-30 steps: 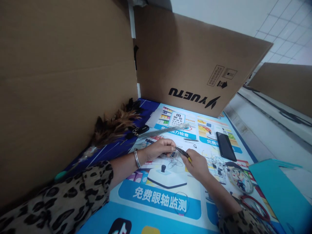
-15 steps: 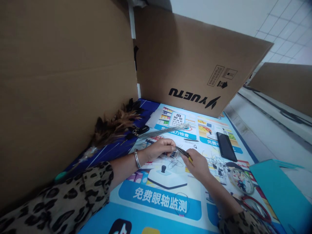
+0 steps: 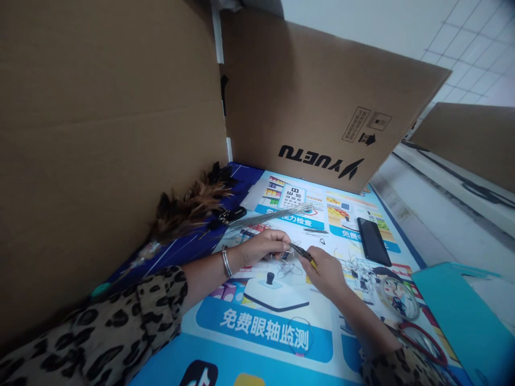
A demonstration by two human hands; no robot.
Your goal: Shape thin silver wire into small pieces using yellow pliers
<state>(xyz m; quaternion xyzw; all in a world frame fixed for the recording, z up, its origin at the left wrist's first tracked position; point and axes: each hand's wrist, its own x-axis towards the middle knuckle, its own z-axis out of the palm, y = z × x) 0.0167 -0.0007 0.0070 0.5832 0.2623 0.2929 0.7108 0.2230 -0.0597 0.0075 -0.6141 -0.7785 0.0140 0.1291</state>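
In the head view, my right hand is closed round a pair of pliers with yellow on the handle. The dark jaws point left and meet the fingertips of my left hand. That hand is pinched on a thin bent wire, whose loops show just below the fingers. Exactly where the jaws grip the wire is too small to make out. Behind my left hand lies a bundle of straight thin wires.
A black phone lies to the right, with small wire pieces, a round clear container and a red-rimmed round object nearer. Brown feathers lie along the left cardboard wall. Another cardboard panel stands behind.
The wire loops below my left fingers have turned slightly. Both hands and the pliers stay in nearly the same place.
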